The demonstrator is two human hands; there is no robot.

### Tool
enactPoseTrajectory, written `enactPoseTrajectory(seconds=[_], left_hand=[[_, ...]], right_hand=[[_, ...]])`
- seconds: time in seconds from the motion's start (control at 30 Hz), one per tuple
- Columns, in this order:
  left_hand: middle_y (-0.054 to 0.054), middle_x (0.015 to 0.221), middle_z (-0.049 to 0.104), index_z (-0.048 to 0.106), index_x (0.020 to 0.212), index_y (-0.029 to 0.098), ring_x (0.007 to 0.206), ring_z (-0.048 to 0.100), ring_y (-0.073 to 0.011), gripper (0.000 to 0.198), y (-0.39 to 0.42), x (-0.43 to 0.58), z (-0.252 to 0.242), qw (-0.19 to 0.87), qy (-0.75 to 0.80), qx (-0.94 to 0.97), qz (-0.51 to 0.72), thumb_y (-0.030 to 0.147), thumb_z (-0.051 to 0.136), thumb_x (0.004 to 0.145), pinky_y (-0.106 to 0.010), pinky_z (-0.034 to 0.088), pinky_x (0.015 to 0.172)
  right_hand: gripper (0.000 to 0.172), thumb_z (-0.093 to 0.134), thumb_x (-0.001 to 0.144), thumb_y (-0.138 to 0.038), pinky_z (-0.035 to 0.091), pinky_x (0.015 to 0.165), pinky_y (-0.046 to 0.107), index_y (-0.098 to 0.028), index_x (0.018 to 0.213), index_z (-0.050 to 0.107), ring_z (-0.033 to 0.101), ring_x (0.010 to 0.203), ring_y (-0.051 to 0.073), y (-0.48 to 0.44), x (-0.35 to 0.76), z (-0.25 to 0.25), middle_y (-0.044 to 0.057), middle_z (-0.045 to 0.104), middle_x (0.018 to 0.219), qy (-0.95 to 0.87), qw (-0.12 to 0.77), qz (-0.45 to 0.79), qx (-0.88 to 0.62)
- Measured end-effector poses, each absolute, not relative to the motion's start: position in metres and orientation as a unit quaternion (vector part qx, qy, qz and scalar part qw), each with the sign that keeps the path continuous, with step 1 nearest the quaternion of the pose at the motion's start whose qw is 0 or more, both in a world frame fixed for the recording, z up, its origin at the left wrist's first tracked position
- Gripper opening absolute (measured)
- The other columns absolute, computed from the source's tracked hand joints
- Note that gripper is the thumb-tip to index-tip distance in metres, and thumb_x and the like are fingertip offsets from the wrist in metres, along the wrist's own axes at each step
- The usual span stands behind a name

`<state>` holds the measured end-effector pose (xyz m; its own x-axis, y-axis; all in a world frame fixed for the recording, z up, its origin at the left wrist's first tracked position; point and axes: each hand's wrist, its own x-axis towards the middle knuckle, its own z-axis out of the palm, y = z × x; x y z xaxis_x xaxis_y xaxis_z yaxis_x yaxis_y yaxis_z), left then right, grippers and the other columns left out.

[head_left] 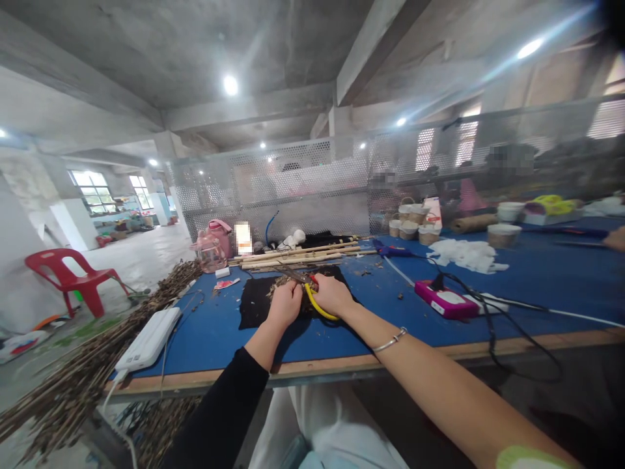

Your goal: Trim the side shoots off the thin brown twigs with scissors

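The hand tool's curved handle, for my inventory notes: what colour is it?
The curved handle is yellow, seen best in the head view.

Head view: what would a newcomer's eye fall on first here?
Probably the yellow-handled tool at the centre, in the grip of the right hand, above a black cloth with the left hand close beside it. The red chair on the floor at far left and the magenta box on the blue tabletop, right of the hands, also stand out.

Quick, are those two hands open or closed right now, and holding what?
Left hand: fingers closed; can't tell what, if anything, it holds.
Right hand: closed, holding the pliers.
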<state>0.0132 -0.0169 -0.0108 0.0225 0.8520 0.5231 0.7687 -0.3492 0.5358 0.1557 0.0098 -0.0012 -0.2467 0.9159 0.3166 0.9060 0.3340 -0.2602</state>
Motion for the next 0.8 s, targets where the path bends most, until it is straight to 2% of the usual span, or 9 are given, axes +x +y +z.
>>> enactPoseTrajectory(seconds=[0.2, 0.4, 0.53, 0.67, 0.8], left_hand=[[-0.005, 0.068, 0.059, 0.055, 0.071, 0.016, 0.064, 0.051, -0.0134, 0.025, -0.015, 0.013, -0.011, 0.055, 0.552, 0.721, 0.415, 0.029, 0.037, 0.083, -0.023, 0.033, 0.061], [0.0, 0.06, 0.051, 0.049, 0.065, 0.017, 0.058, 0.044, -0.0116, 0.027, -0.016, 0.017, -0.017, 0.092, 0.532, 0.738, 0.404, 0.029, 0.035, 0.084, -0.023, 0.029, 0.057], [0.001, 0.06, 0.05, 0.047, 0.067, 0.017, 0.057, 0.043, -0.0105, 0.027, -0.014, 0.013, -0.01, 0.091, 0.535, 0.714, 0.443, 0.035, 0.036, 0.083, -0.022, 0.03, 0.056], [0.001, 0.06, 0.051, 0.049, 0.069, 0.017, 0.058, 0.046, -0.0119, 0.019, 0.013, -0.029, 0.012, -0.001, 0.615, 0.657, 0.436, 0.033, 0.045, 0.077, -0.023, 0.032, 0.056], [-0.007, 0.076, 0.06, 0.052, 0.082, 0.015, 0.073, 0.055, -0.0178, 0.012, 0.058, -0.089, 0.02, -0.094, 0.717, 0.596, 0.348, 0.023, 0.047, 0.074, -0.026, 0.037, 0.065]], right_hand=[[0.026, 0.045, 0.078, -0.041, 0.036, 0.062, 0.026, -0.019, 0.088, 0.056, 0.061, 0.077, 0.021, 0.013, 0.156, -0.003, 0.008, 0.065, 0.083, -0.786, 0.237, -0.008, -0.571], [0.016, 0.048, 0.075, -0.035, 0.03, 0.054, 0.023, -0.021, 0.077, 0.055, 0.058, 0.071, 0.018, 0.023, 0.163, -0.007, 0.005, 0.064, 0.077, -0.746, 0.28, 0.047, -0.602], [0.015, 0.051, 0.072, -0.035, 0.027, 0.051, 0.022, -0.02, 0.075, 0.054, 0.056, 0.069, 0.017, 0.028, 0.166, -0.005, 0.004, 0.063, 0.075, -0.724, 0.312, 0.074, -0.611], [0.017, 0.055, 0.069, -0.036, 0.027, 0.051, 0.021, -0.021, 0.077, 0.054, 0.055, 0.067, 0.016, 0.035, 0.17, 0.006, 0.003, 0.062, 0.076, -0.731, 0.33, 0.073, -0.593], [0.018, 0.055, 0.068, -0.037, 0.026, 0.051, 0.021, -0.021, 0.077, 0.054, 0.053, 0.065, 0.015, 0.048, 0.181, 0.016, 0.002, 0.061, 0.073, -0.749, 0.333, 0.04, -0.571]])
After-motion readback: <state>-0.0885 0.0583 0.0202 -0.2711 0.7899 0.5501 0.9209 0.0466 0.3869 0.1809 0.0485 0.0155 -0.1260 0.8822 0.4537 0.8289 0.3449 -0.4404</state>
